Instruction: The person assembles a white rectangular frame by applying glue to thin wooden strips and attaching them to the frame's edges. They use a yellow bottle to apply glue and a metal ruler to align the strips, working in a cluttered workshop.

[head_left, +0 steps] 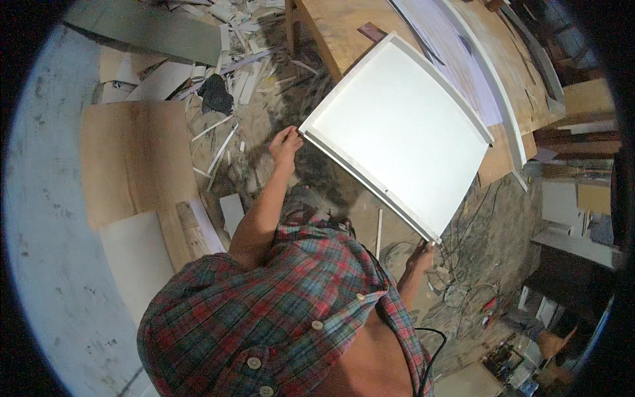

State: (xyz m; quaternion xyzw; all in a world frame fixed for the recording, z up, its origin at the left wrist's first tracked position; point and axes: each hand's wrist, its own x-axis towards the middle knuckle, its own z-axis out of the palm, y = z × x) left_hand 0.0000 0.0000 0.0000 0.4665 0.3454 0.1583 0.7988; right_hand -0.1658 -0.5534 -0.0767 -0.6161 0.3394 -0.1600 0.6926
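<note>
A white rectangular panel [403, 119] with raised rims along its edges slants across the view in front of me. My left hand [286, 147] is closed at its near left corner, fingers pinched on the rim. At the near right corner, my right hand [421, 256] grips the rim from below, its fingers partly hidden. The panel's far part lies over the edge of a wooden table [324, 30]; whether it touches the top there I cannot tell. Beside its far left edge, a small dark brown piece [372, 31] lies on the table.
Long white strips [493, 99] and a pale lilac sheet lie on the table. Scrap offcuts [248, 83] and a black cloth-like heap [215, 94] litter the floor at far left. Brown boards [135, 152] lie at left. Cables [473, 291] run over the floor at right.
</note>
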